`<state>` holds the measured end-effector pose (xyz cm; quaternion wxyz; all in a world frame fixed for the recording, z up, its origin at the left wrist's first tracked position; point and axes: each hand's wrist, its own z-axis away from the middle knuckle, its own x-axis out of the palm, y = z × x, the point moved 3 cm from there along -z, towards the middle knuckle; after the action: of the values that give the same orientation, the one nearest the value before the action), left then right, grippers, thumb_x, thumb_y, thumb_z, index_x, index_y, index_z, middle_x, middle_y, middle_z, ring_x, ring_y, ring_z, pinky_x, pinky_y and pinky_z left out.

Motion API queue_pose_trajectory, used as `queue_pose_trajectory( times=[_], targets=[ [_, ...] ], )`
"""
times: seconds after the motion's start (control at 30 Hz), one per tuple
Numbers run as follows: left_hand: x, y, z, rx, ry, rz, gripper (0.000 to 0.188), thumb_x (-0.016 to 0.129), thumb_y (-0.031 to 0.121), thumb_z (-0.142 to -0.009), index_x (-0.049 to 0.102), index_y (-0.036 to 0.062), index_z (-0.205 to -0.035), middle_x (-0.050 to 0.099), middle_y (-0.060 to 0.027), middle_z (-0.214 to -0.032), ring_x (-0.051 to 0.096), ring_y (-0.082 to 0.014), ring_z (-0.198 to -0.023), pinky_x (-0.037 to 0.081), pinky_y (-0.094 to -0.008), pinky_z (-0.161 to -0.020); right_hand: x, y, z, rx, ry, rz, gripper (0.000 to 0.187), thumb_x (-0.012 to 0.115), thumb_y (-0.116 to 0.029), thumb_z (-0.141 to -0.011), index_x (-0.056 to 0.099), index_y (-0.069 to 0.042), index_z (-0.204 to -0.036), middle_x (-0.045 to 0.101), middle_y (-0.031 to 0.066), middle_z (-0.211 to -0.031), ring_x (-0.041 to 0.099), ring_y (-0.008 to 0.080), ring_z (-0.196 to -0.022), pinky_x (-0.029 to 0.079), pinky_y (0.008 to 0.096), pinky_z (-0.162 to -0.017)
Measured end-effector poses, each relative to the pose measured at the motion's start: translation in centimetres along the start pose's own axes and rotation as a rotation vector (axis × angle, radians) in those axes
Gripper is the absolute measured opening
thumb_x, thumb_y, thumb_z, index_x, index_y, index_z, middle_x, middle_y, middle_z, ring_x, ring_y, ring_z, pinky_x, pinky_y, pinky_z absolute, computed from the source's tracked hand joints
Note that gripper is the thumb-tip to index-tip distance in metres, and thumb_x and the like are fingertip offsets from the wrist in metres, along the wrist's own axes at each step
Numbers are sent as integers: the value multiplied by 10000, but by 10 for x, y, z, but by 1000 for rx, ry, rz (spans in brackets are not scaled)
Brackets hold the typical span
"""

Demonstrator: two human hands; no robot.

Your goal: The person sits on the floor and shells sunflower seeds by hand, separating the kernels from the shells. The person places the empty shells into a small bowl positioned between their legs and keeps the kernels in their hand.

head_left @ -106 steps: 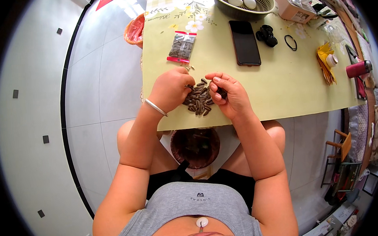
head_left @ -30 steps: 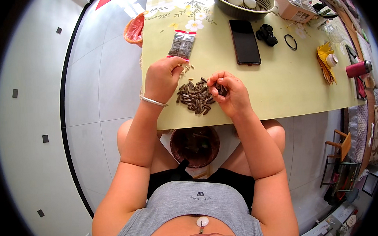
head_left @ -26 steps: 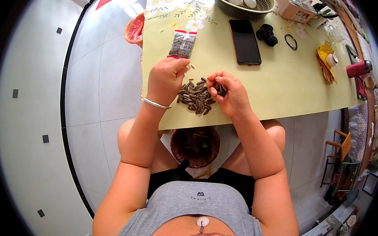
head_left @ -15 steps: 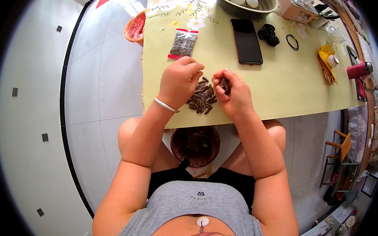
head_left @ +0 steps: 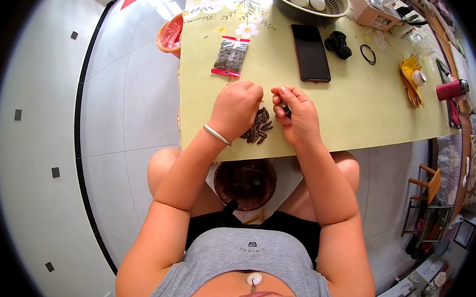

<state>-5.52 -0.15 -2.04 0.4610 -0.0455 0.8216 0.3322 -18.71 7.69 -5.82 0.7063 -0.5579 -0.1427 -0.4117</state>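
A small pile of striped sunflower seeds (head_left: 259, 130) lies near the table's front edge. My left hand (head_left: 237, 107), with a silver bangle at its wrist, is closed above the pile and covers part of it. Its fingertips are pressed together, and whatever they hold is hidden. Just right of the pile, my right hand (head_left: 302, 116) curls around several sunflower seeds, which show dark between its fingers and palm. Beyond my left hand lies a clear packet of seeds (head_left: 231, 56) with red ends.
A black phone (head_left: 311, 52) lies beyond my right hand, beside a dark gadget (head_left: 338, 44) and black band (head_left: 368, 53). Farther back stand a basket (head_left: 343, 5) with two eggs and a tissue box (head_left: 372, 9). A round bin (head_left: 245, 201) stands between my knees.
My left hand has shifted slightly right and curled its fingers, covering more of the pile. My right hand has closed further around its seeds and shifted slightly right.
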Motion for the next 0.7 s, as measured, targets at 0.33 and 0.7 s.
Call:
queue_pose_trajectory(
  times=[0.33,0.7],
  targets=[
    [-8,18,7,70,215,24,180,686,-12,-790,693,39,-963,637,-108,-760,618,-263,-623,492,-337,-545,6,10,3,-116,-50,166,66,654,-64,-906,648,-1,-928,581,-19,-748,460,27,-565,323,172,-475],
    [-2,28,16,78,215,-96,186,714,11,-734,689,46,-915,606,-87,-689,603,-270,-576,476,-358,-500,11,10,6,-277,28,512,71,640,-39,-878,622,13,-832,586,-37,-741,486,12,-647,394,179,-547]
  ],
)
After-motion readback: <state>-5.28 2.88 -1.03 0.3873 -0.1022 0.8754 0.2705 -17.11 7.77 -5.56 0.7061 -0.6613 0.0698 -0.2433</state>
